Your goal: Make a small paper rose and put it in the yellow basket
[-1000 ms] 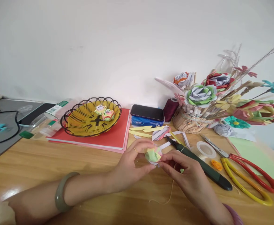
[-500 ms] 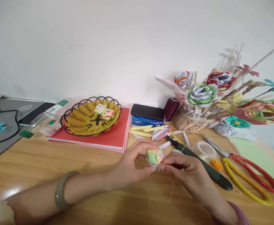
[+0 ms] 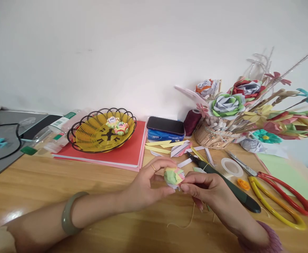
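Observation:
A small folded paper flower [image 3: 172, 176] in green, yellow, pink and white is held up above the wooden table. My left hand [image 3: 150, 186] is closed on its left side, fingertips over the top and thumb below. On the other side, my right hand [image 3: 209, 191] pinches the flower's lower right edge between thumb and forefinger; the other fingers curl under. A thin pale thread [image 3: 192, 218] trails from below the right hand onto the table. Part of the flower's underside is hidden by my fingers.
Paper strips [image 3: 166, 147], a dark green-handled tool [image 3: 230, 189], a thread spool [image 3: 232, 167] and red-and-yellow scissors [image 3: 277, 191] lie right of centre. Behind stand a basket of paper flowers [image 3: 214, 137] and a phone [image 3: 165, 125] on a blue pack. A yellow woven basket [image 3: 90, 135] rests on red paper.
My right hand has turned slightly, and its lower fingers now show beneath it. The flower is tilted a little; the left hand keeps its grip almost unmoved.

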The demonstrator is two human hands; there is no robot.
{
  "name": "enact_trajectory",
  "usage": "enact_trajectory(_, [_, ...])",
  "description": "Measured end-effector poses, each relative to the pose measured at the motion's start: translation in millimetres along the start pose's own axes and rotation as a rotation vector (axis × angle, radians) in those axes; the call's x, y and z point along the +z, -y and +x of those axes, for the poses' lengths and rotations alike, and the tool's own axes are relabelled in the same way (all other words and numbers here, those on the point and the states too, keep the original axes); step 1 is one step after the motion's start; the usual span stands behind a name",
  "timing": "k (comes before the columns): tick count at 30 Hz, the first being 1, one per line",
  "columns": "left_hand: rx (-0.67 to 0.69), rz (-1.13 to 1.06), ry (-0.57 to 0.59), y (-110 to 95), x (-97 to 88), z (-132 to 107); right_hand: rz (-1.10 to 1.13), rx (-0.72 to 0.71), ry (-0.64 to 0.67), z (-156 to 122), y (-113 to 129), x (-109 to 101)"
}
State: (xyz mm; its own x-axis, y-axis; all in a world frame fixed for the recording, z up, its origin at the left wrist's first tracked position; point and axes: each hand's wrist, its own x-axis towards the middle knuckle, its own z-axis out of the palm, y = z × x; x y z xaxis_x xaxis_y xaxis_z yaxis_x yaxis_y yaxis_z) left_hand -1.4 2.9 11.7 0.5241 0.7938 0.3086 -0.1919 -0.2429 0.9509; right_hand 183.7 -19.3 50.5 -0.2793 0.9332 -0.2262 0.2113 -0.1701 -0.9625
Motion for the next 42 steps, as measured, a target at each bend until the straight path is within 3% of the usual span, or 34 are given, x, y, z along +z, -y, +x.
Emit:
enact_trajectory(4, [-0.018, -0.06, 0.001, 2.3, -1.0, 0.7, 0.013, -0.025, 0.031, -1.7, 1.5, -0.8])
enact_trajectory(13, [-0.035, -0.037, 0.022, 1.0, 0.2, -2.0, -0.016, 0.062, -0.048, -1.3, -1.9, 1.9])
enact_trajectory(28, [-0.097, -0.088, 0.022, -0.1, 0.4, 0.0, 0.052, 0.066, -0.086, -0.3, -4.3, 5.2])
enact_trajectory(34, [-0.089, -0.119, 0.004, 0.0, -0.5, 0.5, -0.053, 0.007, 0.008, -3.4, 0.7, -1.3])
enact_trajectory(42, [-0.102, -0.08, -0.001, -0.7, 1.2, 1.4, -0.129, 0.011, -0.032, -3.2, -1.7, -2.1])
